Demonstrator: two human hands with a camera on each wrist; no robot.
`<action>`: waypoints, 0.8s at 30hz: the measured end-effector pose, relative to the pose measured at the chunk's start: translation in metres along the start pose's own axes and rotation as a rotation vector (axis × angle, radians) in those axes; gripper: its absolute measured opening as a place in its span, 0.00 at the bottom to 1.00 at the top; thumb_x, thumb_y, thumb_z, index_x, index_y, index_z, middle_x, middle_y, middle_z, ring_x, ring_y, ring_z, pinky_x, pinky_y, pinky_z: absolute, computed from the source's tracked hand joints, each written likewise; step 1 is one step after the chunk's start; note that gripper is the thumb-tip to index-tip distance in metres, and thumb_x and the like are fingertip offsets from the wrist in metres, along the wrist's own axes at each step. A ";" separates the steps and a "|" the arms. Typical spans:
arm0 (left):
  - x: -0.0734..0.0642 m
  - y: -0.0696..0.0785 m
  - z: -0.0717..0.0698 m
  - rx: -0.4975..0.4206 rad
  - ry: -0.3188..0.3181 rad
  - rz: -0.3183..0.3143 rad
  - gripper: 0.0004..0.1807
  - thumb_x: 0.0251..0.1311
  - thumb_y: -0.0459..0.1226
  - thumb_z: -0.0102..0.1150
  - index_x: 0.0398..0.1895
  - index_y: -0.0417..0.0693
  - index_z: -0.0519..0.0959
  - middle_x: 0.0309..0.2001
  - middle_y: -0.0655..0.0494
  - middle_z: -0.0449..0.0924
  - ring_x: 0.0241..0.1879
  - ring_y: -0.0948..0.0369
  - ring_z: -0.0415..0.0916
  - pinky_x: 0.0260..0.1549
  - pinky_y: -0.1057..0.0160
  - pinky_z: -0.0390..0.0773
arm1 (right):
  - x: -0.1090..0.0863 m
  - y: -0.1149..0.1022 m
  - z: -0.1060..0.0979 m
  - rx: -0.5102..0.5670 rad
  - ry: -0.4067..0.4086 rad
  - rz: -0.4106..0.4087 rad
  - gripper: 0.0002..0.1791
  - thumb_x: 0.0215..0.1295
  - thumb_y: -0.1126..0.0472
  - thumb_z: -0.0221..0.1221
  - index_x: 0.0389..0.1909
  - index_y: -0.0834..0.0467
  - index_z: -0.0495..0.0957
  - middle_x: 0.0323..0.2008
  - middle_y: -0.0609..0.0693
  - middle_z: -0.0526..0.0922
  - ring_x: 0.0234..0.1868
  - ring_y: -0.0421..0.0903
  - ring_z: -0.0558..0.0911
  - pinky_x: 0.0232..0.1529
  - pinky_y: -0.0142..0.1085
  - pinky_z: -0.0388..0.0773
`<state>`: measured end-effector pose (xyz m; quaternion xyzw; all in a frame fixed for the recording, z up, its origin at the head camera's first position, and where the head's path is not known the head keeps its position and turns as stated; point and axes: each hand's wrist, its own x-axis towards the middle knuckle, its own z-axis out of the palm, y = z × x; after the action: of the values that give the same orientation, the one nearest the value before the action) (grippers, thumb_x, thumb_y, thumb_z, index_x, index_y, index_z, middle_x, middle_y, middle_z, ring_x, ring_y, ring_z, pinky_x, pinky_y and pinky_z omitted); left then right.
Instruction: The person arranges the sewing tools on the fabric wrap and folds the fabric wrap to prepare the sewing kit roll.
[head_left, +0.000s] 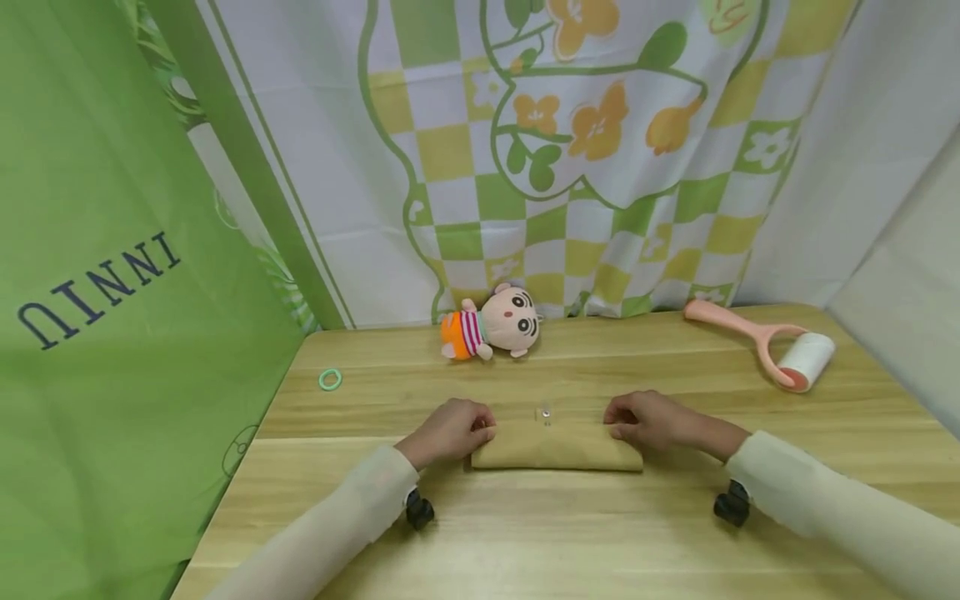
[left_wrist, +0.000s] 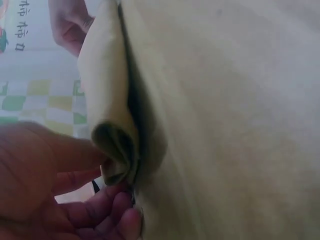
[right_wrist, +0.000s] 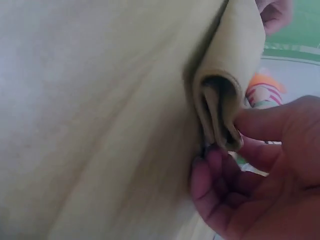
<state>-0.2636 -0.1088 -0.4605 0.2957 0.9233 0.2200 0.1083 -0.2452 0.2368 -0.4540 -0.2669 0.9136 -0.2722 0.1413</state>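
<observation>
A tan piece of cloth, folded over into a long narrow strip, lies across the table in front of me. My left hand pinches its left end between thumb and fingers. At the opposite end my right hand pinches it the same way. Several layers show in the folded cloth's open end in the right wrist view, with the thumb on one side and curled fingers under the fold. A small round metal snap shows at the strip's far edge, midway between the hands.
A plush doll lies on its side near the back curtain. A pink lint roller lies at the back right. To the left is a small green ring. Curtains border the wooden table behind and at the left.
</observation>
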 end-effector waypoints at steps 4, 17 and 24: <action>0.005 0.000 -0.002 0.008 -0.054 0.028 0.06 0.67 0.37 0.61 0.33 0.47 0.83 0.25 0.60 0.79 0.23 0.68 0.67 0.27 0.69 0.70 | -0.003 -0.008 -0.004 0.010 -0.077 0.017 0.05 0.69 0.62 0.61 0.37 0.59 0.83 0.30 0.45 0.83 0.28 0.33 0.73 0.31 0.29 0.72; -0.013 -0.008 0.000 -0.435 -0.252 -0.018 0.06 0.67 0.30 0.60 0.44 0.39 0.81 0.32 0.56 0.80 0.32 0.67 0.73 0.33 0.72 0.74 | -0.024 -0.001 0.003 0.279 -0.206 -0.073 0.07 0.71 0.60 0.59 0.36 0.60 0.79 0.26 0.46 0.78 0.23 0.34 0.71 0.25 0.28 0.71; -0.007 0.005 -0.006 -0.359 -0.407 0.033 0.12 0.73 0.34 0.50 0.36 0.44 0.83 0.24 0.63 0.72 0.21 0.68 0.68 0.23 0.71 0.71 | -0.031 -0.005 0.003 0.364 -0.238 -0.015 0.10 0.73 0.58 0.57 0.38 0.60 0.81 0.23 0.44 0.77 0.21 0.36 0.74 0.21 0.31 0.74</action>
<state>-0.2579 -0.1115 -0.4526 0.3250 0.8237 0.3181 0.3387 -0.2171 0.2498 -0.4500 -0.2740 0.8242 -0.4006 0.2918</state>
